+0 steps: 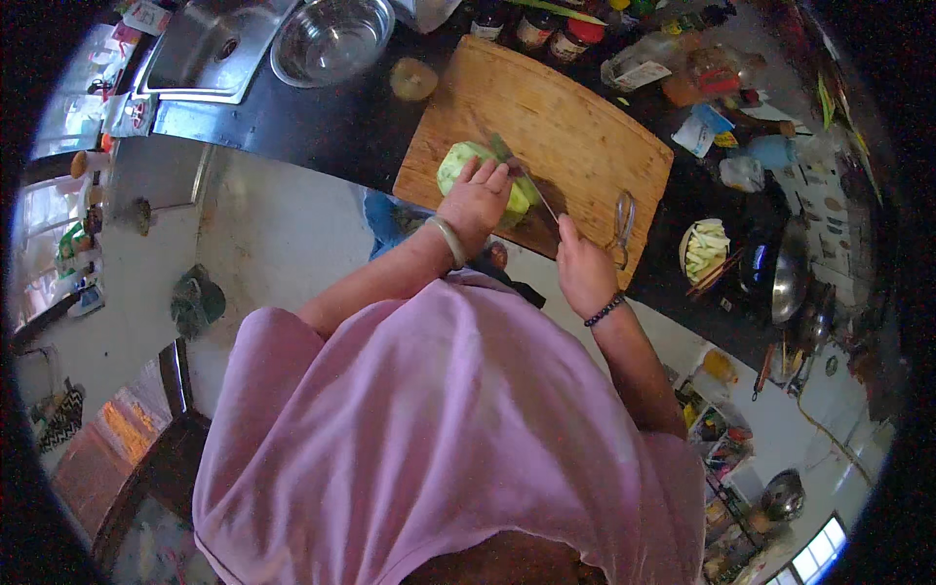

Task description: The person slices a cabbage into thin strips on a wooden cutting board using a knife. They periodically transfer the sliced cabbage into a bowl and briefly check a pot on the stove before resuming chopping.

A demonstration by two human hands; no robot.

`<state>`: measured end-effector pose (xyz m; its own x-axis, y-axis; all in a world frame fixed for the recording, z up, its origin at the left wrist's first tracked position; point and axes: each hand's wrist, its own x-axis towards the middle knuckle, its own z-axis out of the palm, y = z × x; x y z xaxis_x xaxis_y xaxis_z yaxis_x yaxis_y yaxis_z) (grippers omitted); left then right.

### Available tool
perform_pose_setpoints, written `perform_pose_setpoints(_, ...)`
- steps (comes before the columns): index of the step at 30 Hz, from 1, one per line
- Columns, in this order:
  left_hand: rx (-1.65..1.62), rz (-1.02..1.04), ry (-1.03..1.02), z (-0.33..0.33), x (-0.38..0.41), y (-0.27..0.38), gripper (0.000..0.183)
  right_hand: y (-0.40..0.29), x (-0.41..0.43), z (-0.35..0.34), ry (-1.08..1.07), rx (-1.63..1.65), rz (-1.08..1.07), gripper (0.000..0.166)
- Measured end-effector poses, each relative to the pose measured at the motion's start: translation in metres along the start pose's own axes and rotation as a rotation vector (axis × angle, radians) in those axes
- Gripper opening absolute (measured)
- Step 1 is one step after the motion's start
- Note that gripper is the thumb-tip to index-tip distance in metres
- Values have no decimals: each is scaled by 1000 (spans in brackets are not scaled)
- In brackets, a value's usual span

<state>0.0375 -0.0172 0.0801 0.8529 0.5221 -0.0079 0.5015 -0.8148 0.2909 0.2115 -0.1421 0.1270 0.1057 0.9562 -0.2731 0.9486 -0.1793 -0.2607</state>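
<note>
A peeled pale-green vegetable [455, 162], perhaps a gourd, rests near the front edge of the wooden cutting board [548, 110]. My left hand [475, 201] presses on top of it with the fingers spread over it. In my right hand [585, 267] is the handle of a kitchen knife [540, 193]. Its blade runs up and left across the board, close against the vegetable's right side. Whether the edge is in the flesh cannot be told. A metal peeler [622, 228] lies on the board's right part, beyond my right hand.
At upper left are a steel sink [197, 55] and a metal basin [333, 40]. A round yellowish object [414, 79] sits left of the board. Jars [574, 40] line the back. Rightward stand a bowl of cut pale-green strips [706, 248] with chopsticks [713, 274] and a wok [790, 270].
</note>
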Motion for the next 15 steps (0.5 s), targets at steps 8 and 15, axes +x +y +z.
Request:
perform_pose_setpoints(8, -134, -2, 72, 10, 4, -5, 51, -15, 46, 11, -72, 53, -16, 33)
perform_pose_setpoints(15, -108, 59, 202, 14, 0, -15, 46, 27, 53, 62, 15, 209, 87, 31)
